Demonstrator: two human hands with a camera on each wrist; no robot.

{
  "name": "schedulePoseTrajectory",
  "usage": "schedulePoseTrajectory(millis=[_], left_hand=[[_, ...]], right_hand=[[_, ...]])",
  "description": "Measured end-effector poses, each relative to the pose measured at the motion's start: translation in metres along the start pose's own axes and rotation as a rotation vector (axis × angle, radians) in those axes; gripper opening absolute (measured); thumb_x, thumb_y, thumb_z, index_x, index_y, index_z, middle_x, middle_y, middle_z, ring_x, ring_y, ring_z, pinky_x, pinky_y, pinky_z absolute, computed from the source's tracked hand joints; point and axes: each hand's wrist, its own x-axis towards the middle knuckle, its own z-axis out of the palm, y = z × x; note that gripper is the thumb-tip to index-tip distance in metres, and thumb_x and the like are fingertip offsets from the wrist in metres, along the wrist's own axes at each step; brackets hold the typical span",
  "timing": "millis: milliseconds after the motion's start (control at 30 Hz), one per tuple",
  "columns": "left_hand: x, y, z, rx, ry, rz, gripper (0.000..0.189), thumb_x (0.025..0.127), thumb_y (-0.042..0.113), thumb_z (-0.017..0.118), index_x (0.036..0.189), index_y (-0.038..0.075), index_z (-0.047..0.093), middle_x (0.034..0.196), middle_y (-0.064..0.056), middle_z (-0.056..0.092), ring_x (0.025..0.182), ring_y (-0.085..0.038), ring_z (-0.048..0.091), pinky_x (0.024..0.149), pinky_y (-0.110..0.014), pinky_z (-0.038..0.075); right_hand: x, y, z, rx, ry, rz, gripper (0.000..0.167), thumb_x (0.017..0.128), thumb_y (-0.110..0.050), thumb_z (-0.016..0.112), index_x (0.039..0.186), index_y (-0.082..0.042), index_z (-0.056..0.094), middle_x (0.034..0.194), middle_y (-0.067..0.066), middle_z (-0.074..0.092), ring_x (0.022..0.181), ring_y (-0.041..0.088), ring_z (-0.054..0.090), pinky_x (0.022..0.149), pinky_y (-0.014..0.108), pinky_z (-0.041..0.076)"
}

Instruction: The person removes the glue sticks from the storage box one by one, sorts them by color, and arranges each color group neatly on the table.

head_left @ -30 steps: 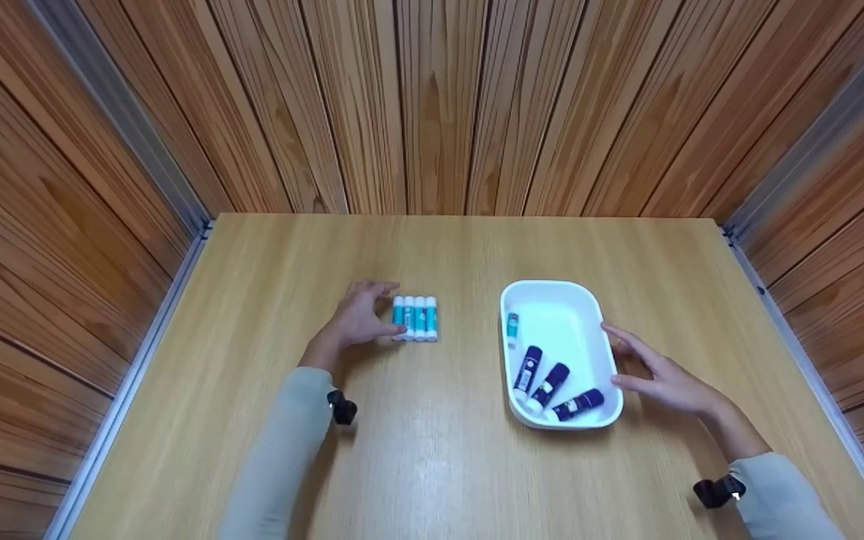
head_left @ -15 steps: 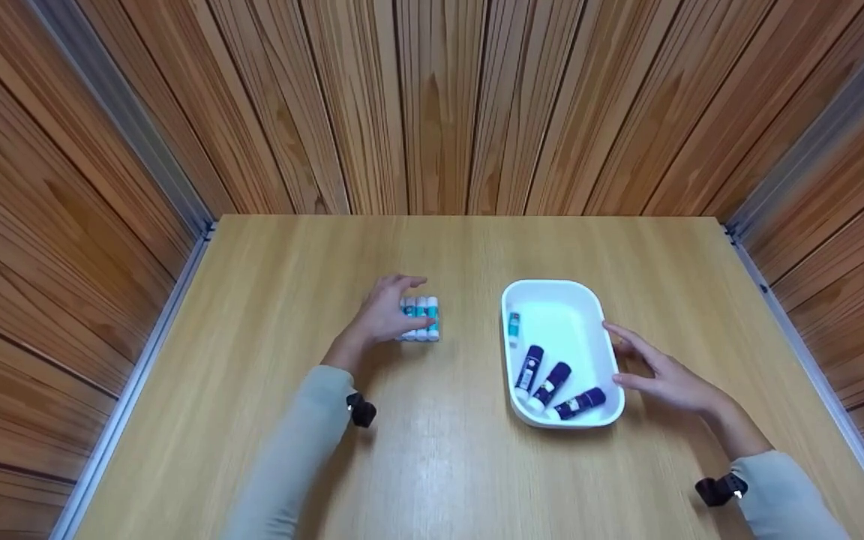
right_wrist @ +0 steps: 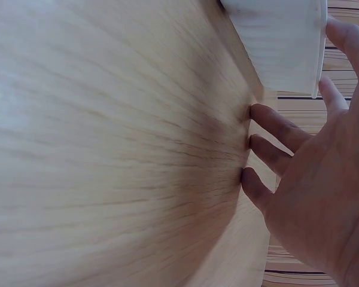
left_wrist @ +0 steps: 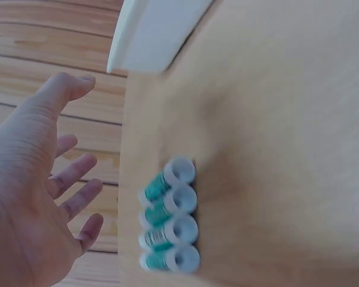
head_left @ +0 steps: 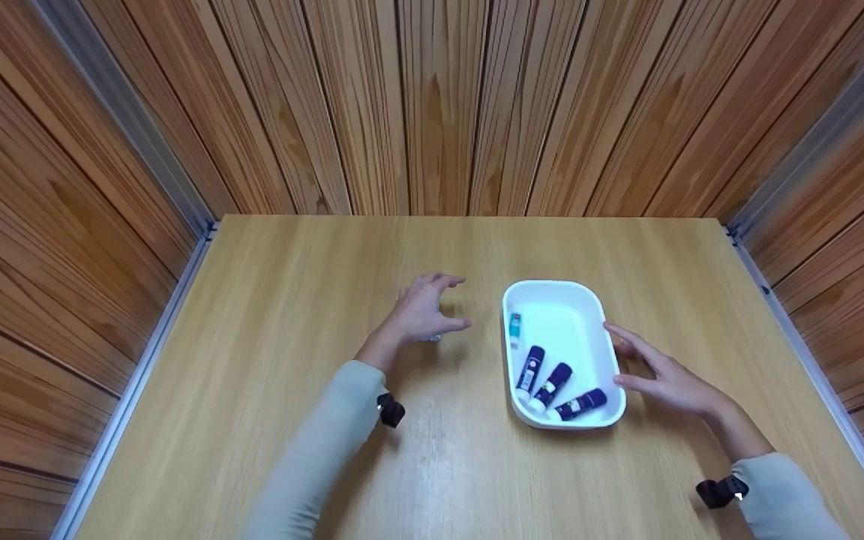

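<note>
My left hand (head_left: pixel 423 311), thumb and fingers spread, hovers over a row of several small white-and-teal glue sticks (left_wrist: pixel 158 236) and holds none of them. The head view mostly hides that row behind the hand; in the left wrist view they lie side by side on the table. A white plastic tub (head_left: pixel 567 315) stands to the right. In it lie one small teal glue stick (head_left: pixel 514 330) and three dark purple glue sticks (head_left: pixel 550 386). At the tub's right rim, my right hand (head_left: pixel 664 381) touches with thumb and forefinger, its other fingertips resting on the table.
The wooden table (head_left: pixel 432 480) has panelled wood walls (head_left: pixel 436 112) at its back and both sides. Metal rails (head_left: pixel 136 360) run along the side edges. A small black camera (head_left: pixel 391 410) sits on the left wrist, another (head_left: pixel 721 492) on the right.
My left hand has moved right, from the left side of the glue stick row to above it, its fingers staying spread. The right hand and the tub have stayed in place.
</note>
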Motion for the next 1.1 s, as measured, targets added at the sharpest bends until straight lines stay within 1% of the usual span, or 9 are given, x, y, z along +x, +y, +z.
schedulePoseTrajectory(millis=[133,400,533,633,833,967,1100], left_hand=[[0.005,0.015,0.004,0.027,-0.014,0.024,0.079,0.099,0.043,0.085,0.169,0.025,0.052,0.179,-0.012,0.045,0.169,-0.036,0.038,0.139,-0.063,0.028],[0.015,0.048,0.018,0.045,-0.028,0.026,0.080,0.098,0.046,0.086,0.169,0.029,0.052,0.178,-0.007,0.047,0.168,-0.031,0.041,0.140,-0.059,0.032],[0.020,0.061,0.025,0.064,-0.056,0.052,0.083,0.098,0.050,0.086,0.170,0.028,0.051,0.178,-0.007,0.047,0.169,-0.031,0.041,0.140,-0.057,0.032],[0.022,0.069,0.031,0.070,-0.074,0.058,0.083,0.098,0.052,0.085,0.170,0.030,0.050,0.178,-0.006,0.047,0.167,-0.029,0.042,0.140,-0.057,0.033],[0.024,0.086,0.045,0.050,-0.083,0.071,0.082,0.097,0.054,0.086,0.169,0.033,0.052,0.175,-0.004,0.050,0.162,-0.027,0.047,0.136,-0.055,0.040],[0.024,0.095,0.054,0.003,-0.099,0.066,0.081,0.096,0.052,0.087,0.168,0.035,0.052,0.176,-0.005,0.049,0.161,-0.028,0.050,0.130,-0.053,0.049],[0.025,0.101,0.062,-0.029,-0.120,0.078,0.080,0.098,0.050,0.085,0.169,0.035,0.051,0.177,-0.004,0.049,0.161,-0.028,0.052,0.127,-0.051,0.053]], right_hand=[[0.000,0.000,0.000,-0.008,0.005,-0.006,0.084,0.113,-0.027,0.068,0.182,-0.022,0.020,0.172,0.030,0.047,0.161,0.057,0.041,0.126,0.089,0.027],[0.000,0.001,0.000,-0.003,0.005,-0.008,0.084,0.113,-0.027,0.068,0.182,-0.023,0.019,0.173,0.031,0.045,0.162,0.059,0.039,0.126,0.090,0.026],[0.000,0.001,0.000,0.002,0.006,-0.008,0.085,0.113,-0.027,0.068,0.182,-0.023,0.019,0.174,0.031,0.044,0.163,0.059,0.038,0.126,0.091,0.024],[0.000,0.001,0.001,0.011,0.002,-0.009,0.085,0.113,-0.026,0.068,0.182,-0.022,0.019,0.175,0.031,0.043,0.164,0.059,0.036,0.126,0.091,0.022],[-0.001,0.001,0.000,0.010,-0.004,-0.002,0.085,0.113,-0.027,0.067,0.182,-0.022,0.018,0.178,0.031,0.038,0.165,0.060,0.033,0.127,0.090,0.021],[-0.001,0.000,0.000,0.007,0.000,-0.002,0.085,0.113,-0.027,0.067,0.182,-0.023,0.018,0.176,0.030,0.043,0.165,0.059,0.035,0.128,0.089,0.023],[-0.001,0.000,0.000,-0.009,0.007,-0.006,0.084,0.113,-0.027,0.068,0.182,-0.023,0.020,0.171,0.030,0.048,0.162,0.058,0.040,0.128,0.088,0.027]])
